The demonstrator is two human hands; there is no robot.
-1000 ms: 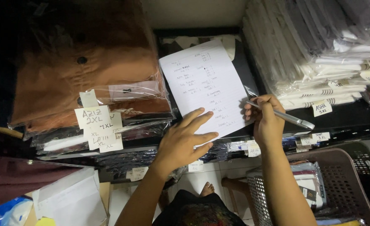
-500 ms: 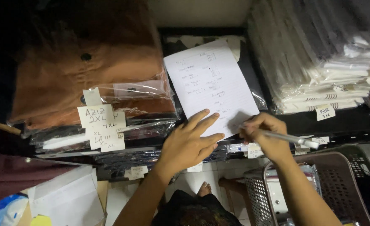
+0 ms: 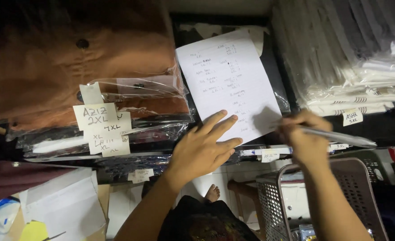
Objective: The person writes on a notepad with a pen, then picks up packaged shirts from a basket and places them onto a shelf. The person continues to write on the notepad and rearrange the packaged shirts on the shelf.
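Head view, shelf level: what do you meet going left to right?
Brown folded garment in plastic → handwritten size tags → left hand → white paper list → right hand → pen → stacked bagged white garments.

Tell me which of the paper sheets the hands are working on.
The large handwritten white sheet propped against the shelf; the left hand pins it and the right hand brings a pen to it.

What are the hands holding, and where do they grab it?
The right hand grips a pen near its writing end. The left hand holds nothing, pressing flat on the paper.
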